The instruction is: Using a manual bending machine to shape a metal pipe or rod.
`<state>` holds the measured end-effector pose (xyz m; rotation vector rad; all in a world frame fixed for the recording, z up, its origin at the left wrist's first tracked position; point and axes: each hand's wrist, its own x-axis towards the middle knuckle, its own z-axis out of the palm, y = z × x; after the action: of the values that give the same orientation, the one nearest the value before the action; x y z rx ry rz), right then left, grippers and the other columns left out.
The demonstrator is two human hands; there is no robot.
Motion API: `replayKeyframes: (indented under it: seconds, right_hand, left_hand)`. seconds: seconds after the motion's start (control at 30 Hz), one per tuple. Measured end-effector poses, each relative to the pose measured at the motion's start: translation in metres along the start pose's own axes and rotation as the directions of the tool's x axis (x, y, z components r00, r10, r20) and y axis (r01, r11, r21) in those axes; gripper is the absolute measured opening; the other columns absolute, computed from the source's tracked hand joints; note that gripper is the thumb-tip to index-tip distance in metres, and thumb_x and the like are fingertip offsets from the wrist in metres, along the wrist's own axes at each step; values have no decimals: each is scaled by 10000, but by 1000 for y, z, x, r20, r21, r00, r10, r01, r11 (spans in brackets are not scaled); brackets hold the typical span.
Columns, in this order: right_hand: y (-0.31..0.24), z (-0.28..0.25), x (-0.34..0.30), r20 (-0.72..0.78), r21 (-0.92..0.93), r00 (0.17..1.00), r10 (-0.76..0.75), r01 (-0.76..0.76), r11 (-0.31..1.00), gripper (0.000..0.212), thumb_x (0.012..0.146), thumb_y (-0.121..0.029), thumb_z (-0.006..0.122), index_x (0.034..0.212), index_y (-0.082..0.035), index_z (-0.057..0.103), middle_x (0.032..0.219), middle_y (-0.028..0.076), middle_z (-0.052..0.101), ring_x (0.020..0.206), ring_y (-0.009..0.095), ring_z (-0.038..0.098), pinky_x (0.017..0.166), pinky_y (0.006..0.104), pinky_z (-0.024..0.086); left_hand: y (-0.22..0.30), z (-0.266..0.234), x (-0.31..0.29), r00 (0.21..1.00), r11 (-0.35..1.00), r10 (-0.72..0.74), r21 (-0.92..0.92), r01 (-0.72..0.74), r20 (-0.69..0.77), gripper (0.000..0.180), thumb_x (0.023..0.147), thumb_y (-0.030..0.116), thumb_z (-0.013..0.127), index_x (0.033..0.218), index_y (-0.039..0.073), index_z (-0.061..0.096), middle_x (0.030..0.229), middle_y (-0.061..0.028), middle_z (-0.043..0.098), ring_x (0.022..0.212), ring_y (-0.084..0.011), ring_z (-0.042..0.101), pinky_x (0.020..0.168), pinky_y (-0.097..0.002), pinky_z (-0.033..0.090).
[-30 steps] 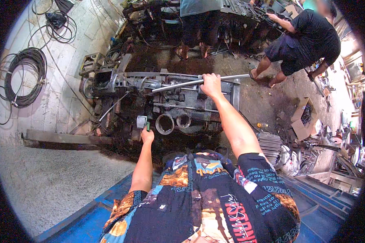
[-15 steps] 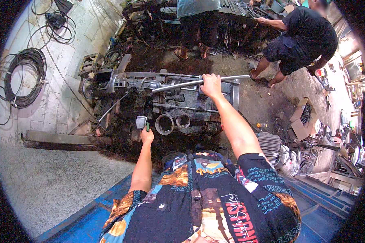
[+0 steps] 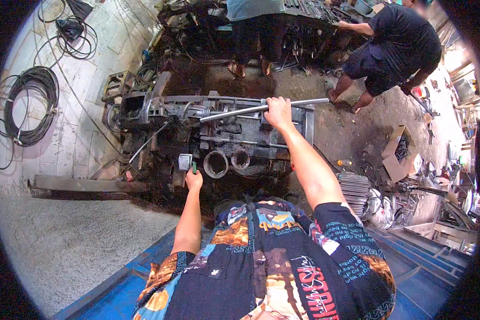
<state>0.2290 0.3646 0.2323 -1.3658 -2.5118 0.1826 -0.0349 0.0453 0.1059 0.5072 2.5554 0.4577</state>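
Note:
A long bare metal rod [image 3: 234,113] lies at a slant across the lathe-like machine [image 3: 138,109]. My right hand [image 3: 278,112] is wrapped around this rod near its middle. Lower and to the left, my left hand [image 3: 194,180] is closed on a small green handle [image 3: 194,168]. Right beside that handle is a pale grey, box-shaped part [image 3: 185,161]; whether the two are joined I cannot tell. Two round, open metal rings [image 3: 216,164] sit just right of my left hand, below the machine's horizontal bars.
Coiled black cable [image 3: 31,106] lies on the pale floor at left, near a long metal beam [image 3: 85,184]. One person [image 3: 400,50] bends over at upper right; another stands by a cluttered bench [image 3: 309,13]. An open cardboard box [image 3: 402,154] and ribbed metal parts [image 3: 353,194] are at right.
Both hands keep their hold and nearly the same place. The view has shifted slightly, and the person at upper right has moved a little.

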Motion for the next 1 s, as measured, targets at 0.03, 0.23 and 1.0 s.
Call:
replayKeyframes:
  seconds: [0.03,0.23,1.0]
  right_hand:
    - [1,1,0,-13,1,1000,1,-1,1000,245,680,-185,657,903,-83,646,914,87,671,949,294,597,835,466,428]
    - [2,1,1,3,10,1000,13,-13,1000,231,679,-181,659,889,-85,652,907,93,674,943,294,607,842,471,428]
    - [5,-2,-1,-54,16,998,-21,22,1000,229,672,-178,656,879,-80,653,887,98,668,921,301,602,811,457,425]
  left_hand:
    - [2,-1,-1,1000,1000,-10,-23,10,10,419,884,221,592,1293,130,586,1173,-215,636,1104,-396,593,947,-464,468]
    - [-4,1,2,1000,999,8,-51,-8,-7,416,882,229,590,1285,127,595,1175,-219,636,1105,-395,594,940,-467,469]
    - [-7,3,7,1000,999,-11,-50,11,7,411,898,237,560,1286,109,596,1183,-238,627,1116,-386,591,964,-452,461]
